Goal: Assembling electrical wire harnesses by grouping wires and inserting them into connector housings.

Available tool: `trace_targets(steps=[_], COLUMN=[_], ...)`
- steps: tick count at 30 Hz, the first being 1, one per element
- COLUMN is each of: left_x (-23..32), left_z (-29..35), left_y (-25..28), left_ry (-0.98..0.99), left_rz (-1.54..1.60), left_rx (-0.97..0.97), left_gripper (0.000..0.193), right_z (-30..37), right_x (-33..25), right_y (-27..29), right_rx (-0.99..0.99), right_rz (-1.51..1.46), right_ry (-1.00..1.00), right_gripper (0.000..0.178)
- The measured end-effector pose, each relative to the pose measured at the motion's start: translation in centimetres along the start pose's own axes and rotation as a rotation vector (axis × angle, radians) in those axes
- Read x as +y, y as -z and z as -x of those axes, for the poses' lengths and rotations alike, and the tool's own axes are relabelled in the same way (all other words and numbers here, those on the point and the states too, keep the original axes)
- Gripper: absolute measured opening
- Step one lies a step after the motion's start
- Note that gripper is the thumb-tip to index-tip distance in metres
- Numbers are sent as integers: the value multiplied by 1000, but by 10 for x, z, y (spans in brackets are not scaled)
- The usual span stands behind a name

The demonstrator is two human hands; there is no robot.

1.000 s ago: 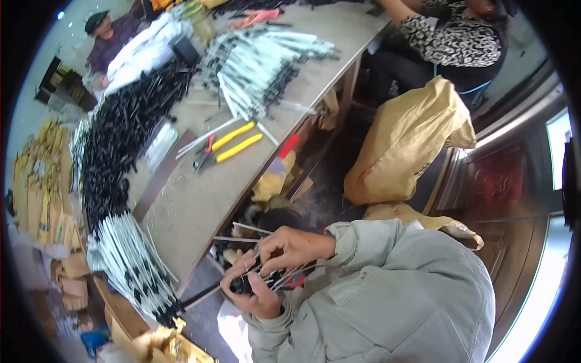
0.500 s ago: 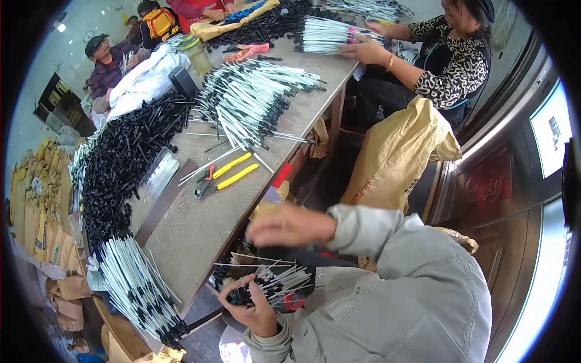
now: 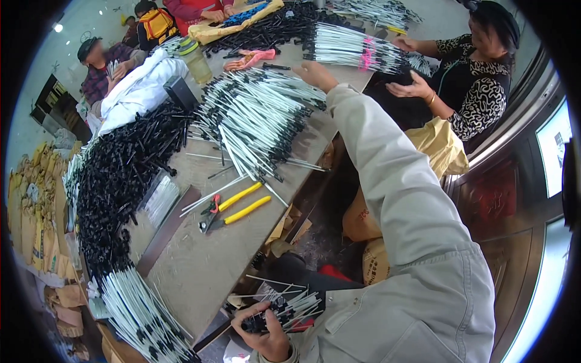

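Observation:
Low at the table's near edge, my left hand [image 3: 261, 334] is closed around a bundle of white rods [image 3: 296, 308] with black end pieces. The black ends sit at my fingers and the white shafts point away to the right. My right arm is stretched far forward over the table. At its end my right hand [image 3: 318, 76] hovers by the far right side of a big pile of white rods with black ends [image 3: 257, 109], fingers reaching out to the left. Nothing shows in its fingers. Yellow-handled pliers [image 3: 242, 206] lie on the table before the pile.
A heap of black plastic parts [image 3: 115, 175] covers the table's left side. Another rod stack [image 3: 142, 308] lies at the near left. A co-worker at the right has both hands beside a pink-tied rod bundle [image 3: 354, 45]. A jar [image 3: 195, 60] and brown sacks [image 3: 439, 145] stand around.
My right hand has swung from above my lap out to the far rod pile. My left hand keeps its bundle. The co-worker's hands have come away from the pink-tied bundle.

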State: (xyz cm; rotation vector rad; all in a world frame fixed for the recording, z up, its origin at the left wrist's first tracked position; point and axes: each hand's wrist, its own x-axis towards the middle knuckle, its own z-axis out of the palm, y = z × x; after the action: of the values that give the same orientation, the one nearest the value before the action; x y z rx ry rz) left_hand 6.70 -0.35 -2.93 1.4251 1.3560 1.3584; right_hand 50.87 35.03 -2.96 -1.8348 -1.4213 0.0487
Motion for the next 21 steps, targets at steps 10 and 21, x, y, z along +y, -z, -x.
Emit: trace_targets(steps=[10, 21], left_x=[0, -1], left_z=[-29, -28], left_y=[-15, -13], left_ry=[108, 66], left_rz=[85, 75], left_rx=[-35, 10], left_gripper=[21, 23], right_z=[-51, -25], right_x=[-17, -47], right_y=[-43, -74], right_rx=[-360, -371], right_rz=[191, 55], right_ry=[-113, 281], right_gripper=[87, 54])
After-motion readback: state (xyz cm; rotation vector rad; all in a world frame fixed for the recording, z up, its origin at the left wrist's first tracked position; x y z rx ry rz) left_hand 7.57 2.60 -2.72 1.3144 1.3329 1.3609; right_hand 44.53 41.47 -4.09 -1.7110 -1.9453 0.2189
